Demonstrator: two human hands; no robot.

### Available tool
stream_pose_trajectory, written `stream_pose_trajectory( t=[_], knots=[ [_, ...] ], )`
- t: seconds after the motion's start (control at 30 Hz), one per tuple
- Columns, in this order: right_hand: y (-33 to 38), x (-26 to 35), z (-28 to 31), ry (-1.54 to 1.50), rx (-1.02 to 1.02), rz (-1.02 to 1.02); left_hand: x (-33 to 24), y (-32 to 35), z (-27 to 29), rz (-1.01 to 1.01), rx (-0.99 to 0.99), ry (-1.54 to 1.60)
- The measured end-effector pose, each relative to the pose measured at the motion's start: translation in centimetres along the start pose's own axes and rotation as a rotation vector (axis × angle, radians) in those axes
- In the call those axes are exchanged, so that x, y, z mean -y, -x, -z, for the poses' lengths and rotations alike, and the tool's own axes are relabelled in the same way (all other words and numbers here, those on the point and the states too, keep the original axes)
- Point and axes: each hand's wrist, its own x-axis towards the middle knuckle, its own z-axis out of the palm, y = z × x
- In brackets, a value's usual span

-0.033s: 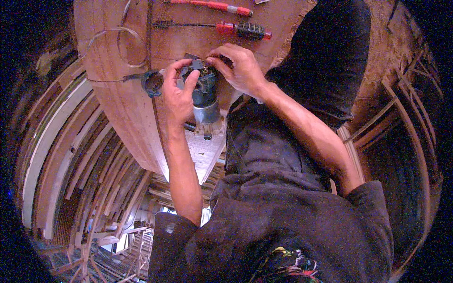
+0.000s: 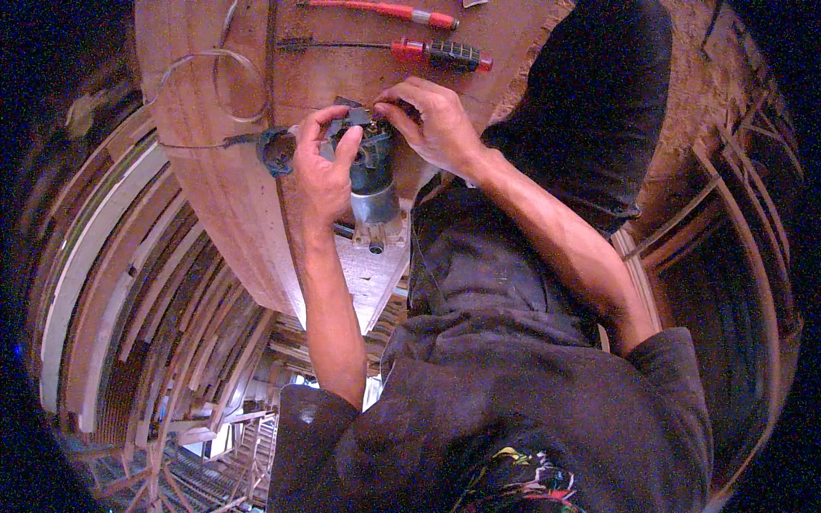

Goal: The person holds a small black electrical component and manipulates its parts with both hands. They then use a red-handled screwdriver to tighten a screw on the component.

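Matching the earlier frame almost exactly, the bare left hand [image 2: 323, 175] and the bare right hand [image 2: 438, 126] keep their places in the upper middle of the frame, and I can make out no clear shift in anything around them. Between them, just above the centre, is one cylindrical tool body of dark teal casing and silver metal [image 2: 374, 192], its metal end toward the bottom of the frame. The left grip is closed around the teal upper end, thumb toward the middle and fingers curled at the far left side, with one small grey block [image 2: 358, 117] by the fingertips. The right grip has thumb and forefinger drawn close together at the body's upper right edge; whether anything is pinched there I cannot tell. Two red tools lie at the top of the frame: one screwdriver with a red and black handle and dark shaft [image 2: 440, 55], and above it one long red handle with a silver band [image 2: 376, 9]. One dark teal ring-shaped piece [image 2: 275, 158] lies left of the left hand, and one loose loop of pale wire [image 2: 197, 54] lies upper left, all on one brown wooden counter [image 2: 231, 214]. Overlapping timber strips [image 2: 128, 265], too many to count, fill the left side.
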Motion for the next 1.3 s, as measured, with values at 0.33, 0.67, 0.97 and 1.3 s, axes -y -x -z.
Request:
stream_pose_trajectory(
  t=[0.33,0.67,0.97,1.3],
  knots=[
    [-0.9,-1.3,2.1,0.212,0.157,0.227,-1.2,-2.4,-1.7,-0.294,-0.025,-0.415],
    [-1.6,-0.7,2.2,0.251,0.231,-0.021,-3.1,-2.9,-3.4,-0.197,-0.034,-0.716],
    [-2.6,-1.1,1.9,-0.266,0.367,-0.730,-2.3,-2.8,-3.5,-0.166,-0.006,-0.629],
    [-1.4,-1.7,5.1,0.327,0.325,0.364,-1.9,-3.0,-3.4,-0.137,0.026,-0.614]
  ],
)
